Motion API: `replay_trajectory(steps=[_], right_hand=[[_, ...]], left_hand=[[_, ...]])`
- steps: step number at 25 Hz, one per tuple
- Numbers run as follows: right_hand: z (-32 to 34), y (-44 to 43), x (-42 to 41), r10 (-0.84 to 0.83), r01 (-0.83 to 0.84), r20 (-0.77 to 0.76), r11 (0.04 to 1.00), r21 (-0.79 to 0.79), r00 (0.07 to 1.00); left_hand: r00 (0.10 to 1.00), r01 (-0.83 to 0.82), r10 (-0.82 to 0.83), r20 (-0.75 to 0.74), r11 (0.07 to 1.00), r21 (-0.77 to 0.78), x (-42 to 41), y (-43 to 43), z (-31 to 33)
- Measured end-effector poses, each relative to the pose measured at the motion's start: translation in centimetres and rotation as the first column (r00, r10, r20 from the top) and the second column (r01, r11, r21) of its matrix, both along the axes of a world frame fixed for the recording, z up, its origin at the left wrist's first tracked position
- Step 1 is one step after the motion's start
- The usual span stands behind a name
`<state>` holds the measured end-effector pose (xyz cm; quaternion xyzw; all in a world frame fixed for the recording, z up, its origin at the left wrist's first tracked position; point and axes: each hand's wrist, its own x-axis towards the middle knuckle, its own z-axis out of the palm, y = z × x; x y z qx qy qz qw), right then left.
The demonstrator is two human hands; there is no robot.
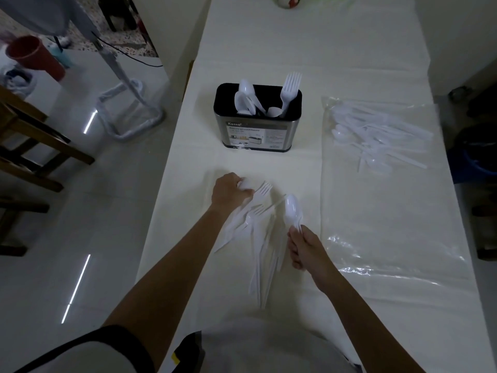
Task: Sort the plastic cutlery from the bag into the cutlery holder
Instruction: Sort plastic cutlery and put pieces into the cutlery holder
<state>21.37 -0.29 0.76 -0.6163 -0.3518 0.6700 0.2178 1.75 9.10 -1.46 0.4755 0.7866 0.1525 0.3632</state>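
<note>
The right grip (305, 246) is clamped on a spoon (293, 210), bowl upward. The left grip (230, 192) is curled around a cutlery bunch (255, 232) over the counter (269, 49), before the holder (258, 127).

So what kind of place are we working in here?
Most likely a room in a home, perhaps a dining area: a long table under a white cloth, a wooden chair beside it on glossy floor tiles, and a red bucket on the floor.

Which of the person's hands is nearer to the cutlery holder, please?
Left. The left hand lies in front of the cutlery holder; the right hand is farther back, toward the person.
</note>
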Motion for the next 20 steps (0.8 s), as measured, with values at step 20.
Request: replay_trajectory(steps=[20], right_hand=[[1.5,5.8,-3.7,0.010,-0.033,0.092,0.968,0.248,0.996]], left_hand=[[0.878,-0.246,0.015,0.478,0.872,0.424,0.3,-1.0,7.7]])
